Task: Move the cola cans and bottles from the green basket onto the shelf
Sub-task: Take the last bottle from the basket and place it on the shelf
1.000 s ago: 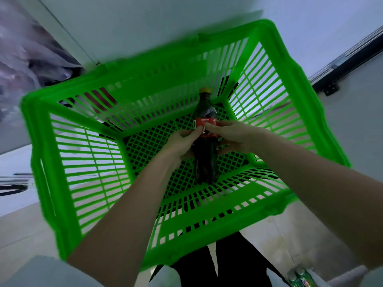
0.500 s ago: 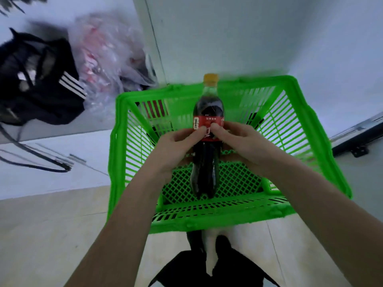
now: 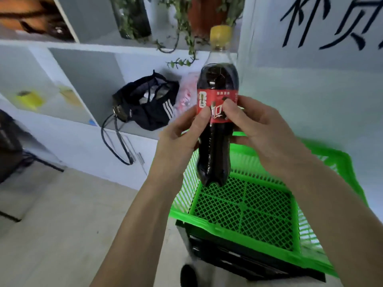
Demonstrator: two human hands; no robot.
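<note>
Both hands' grip, left hand (image 3: 182,139), right hand (image 3: 263,131), pinching upright cola bottle (image 3: 216,125), above green basket (image 3: 244,230) rim; shelf (image 3: 87,79) beyond

The cola bottle (image 3: 216,129) is glossy clear plastic with a smooth red film label and a matt yellow cap (image 3: 220,36). The green basket (image 3: 244,206) is shiny moulded plastic lattice. The black bag (image 3: 145,104) looks like soft cloth, and the shelf (image 3: 87,79) is matt painted white.
</note>
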